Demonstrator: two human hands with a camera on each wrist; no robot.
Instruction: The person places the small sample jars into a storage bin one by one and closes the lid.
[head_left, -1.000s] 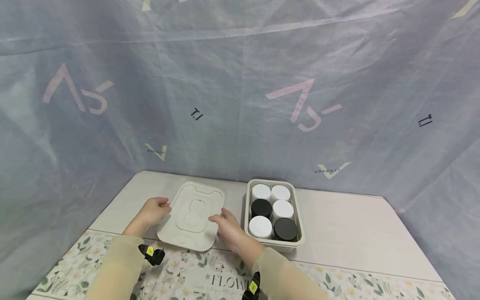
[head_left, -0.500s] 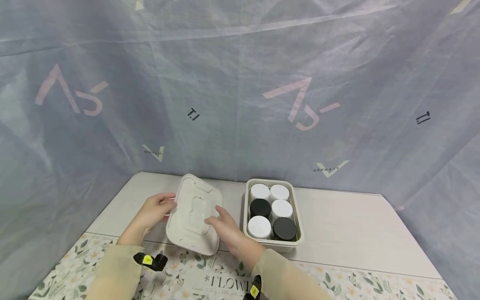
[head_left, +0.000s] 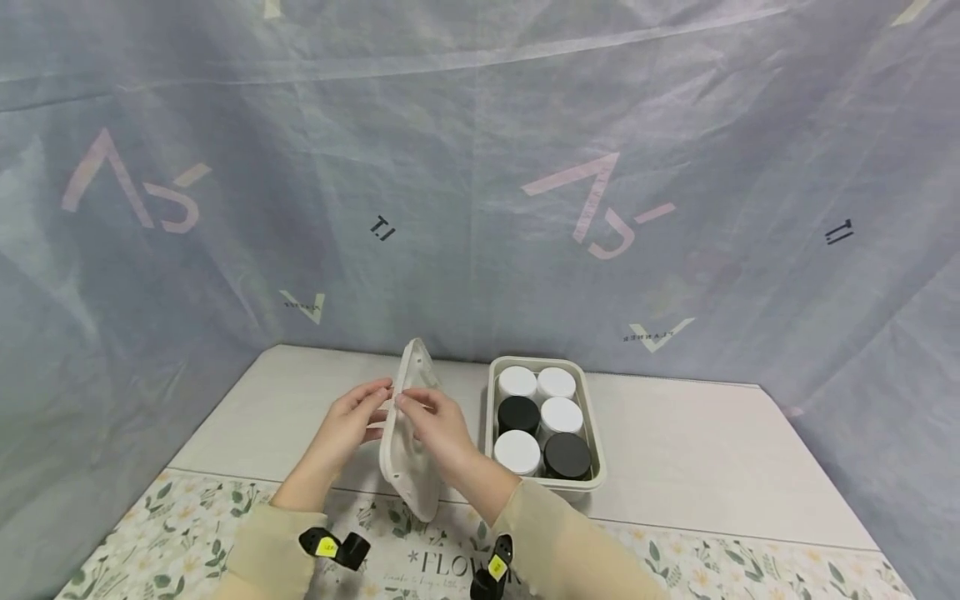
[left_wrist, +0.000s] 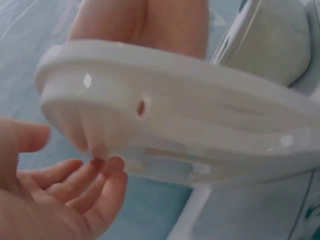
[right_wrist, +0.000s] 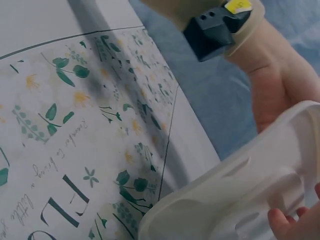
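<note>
A cream plastic box lid (head_left: pixel 405 433) with rounded corners stands on edge between my hands, its moulded inner side facing right. My left hand (head_left: pixel 352 421) is at its left side. In the left wrist view the left fingertips (left_wrist: pixel 117 165) touch the lid's smooth face, with the thumb apart from it. My right hand (head_left: pixel 442 425) is at the inner side, thumb and index close to the upper rim. In the right wrist view the right fingertips (right_wrist: pixel 277 217) lie against the moulded face. I cannot tell whether the right hand pinches the rim.
Right of the lid stands a matching cream box (head_left: pixel 596 417), packed with white-capped jars (head_left: pixel 517 452) and black-capped jars (head_left: pixel 567 456). A floral-printed mat (head_left: pixel 187 533) covers the table's front. A grey curtain (head_left: pixel 480 208) hangs behind and at both sides.
The lid has tipped up from lying nearly flat to standing on edge, its left side rising and swinging right. My left hand has moved right with it; the right hand has come to the rim.
</note>
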